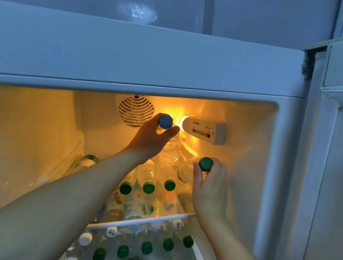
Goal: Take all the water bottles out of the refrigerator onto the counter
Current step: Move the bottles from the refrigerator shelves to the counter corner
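Water bottles are what we are reaching for in the head view, one in each hand inside the lit refrigerator [255,144]. Our left hand [152,142] is closing around the neck of the blue-capped bottle [165,121], fingers curled just under the cap. Our right hand [210,182] is wrapping the neck of a green-capped bottle [205,164] the same way. Both bottles are leaning, caps pointing up and toward us, long axes running down and back into the compartment. The two sit close together near the control panel [205,130], the blue one higher and to the left.

We judge the coming pull should follow each bottle's axis, up and out toward us (the clear bodies are partly lost in the glare, so their bases are hard to place). More green-capped bottles [148,187] are lying on the glass shelf [142,222] beneath our forearms, caps toward us, with another row [146,247] below.
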{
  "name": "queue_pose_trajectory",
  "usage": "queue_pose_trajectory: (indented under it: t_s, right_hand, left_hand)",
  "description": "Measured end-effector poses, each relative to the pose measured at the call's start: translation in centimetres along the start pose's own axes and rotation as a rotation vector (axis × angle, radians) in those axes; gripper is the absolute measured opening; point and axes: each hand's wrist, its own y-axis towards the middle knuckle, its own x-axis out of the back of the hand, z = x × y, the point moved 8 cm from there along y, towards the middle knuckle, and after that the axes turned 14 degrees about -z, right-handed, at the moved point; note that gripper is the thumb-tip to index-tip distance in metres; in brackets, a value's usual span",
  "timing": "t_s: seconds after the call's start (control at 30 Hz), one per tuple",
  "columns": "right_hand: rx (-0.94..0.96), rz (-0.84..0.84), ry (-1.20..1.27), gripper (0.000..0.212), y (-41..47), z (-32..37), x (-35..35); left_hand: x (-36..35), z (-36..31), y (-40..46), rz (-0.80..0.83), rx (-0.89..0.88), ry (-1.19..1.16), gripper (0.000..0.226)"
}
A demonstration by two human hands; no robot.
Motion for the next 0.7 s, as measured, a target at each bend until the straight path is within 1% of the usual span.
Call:
queue_pose_trajectory:
  t_s: [0.07, 0.13, 0.2, 0.27, 0.33, 0.4, 0.5, 0.6, 0.7]
  right_hand:
    - [0.030, -0.123, 0.056, 0.046, 0.4, 1.5, 1.2]
    - [0.060, -0.180, 0.108, 0.047, 0.9, 2.7, 1.7]
    - [0.040, -0.114, 0.198, 0.047, 1.5, 3.8, 1.2]
    - [-0.030, -0.013, 0.286, 0.049, 1.8, 4.4, 0.4]
    - [-0.115, 0.029, 0.314, 0.048, 1.8, 4.7, -0.1]
    - [-0.182, 0.018, 0.361, 0.044, 1.8, 4.9, 0.1]
    - [-0.231, -0.061, 0.401, 0.032, 2.0, 5.1, 1.8]
    - [-0.229, -0.093, 0.409, 0.026, 1.9, 6.2, 3.7]
    - [-0.101, -0.044, 0.375, 0.021, 1.2, 9.5, 5.2]
  left_hand:
    - [0.4, 0.2, -0.4, -0.012, 0.031, -0.016, 0.035]
    - [0.9, 0.3, -0.9, -0.032, 0.051, -0.025, 0.035]
    - [1.6, 0.6, -1.5, -0.057, 0.076, -0.009, 0.037]
    - [2.4, 0.8, -1.9, -0.079, 0.117, -0.005, 0.041]
    - [3.3, 0.7, -2.5, -0.113, 0.152, -0.021, 0.043]
    - [4.5, 0.1, -3.0, -0.150, 0.170, -0.023, 0.042]
    - [6.6, -0.9, -3.9, -0.169, 0.159, -0.018, 0.039]
    - [8.9, -2.4, -5.1, -0.191, 0.118, -0.033, 0.031]
    - [11.6, -4.3, -6.5, -0.229, 0.085, -0.039, 0.024]
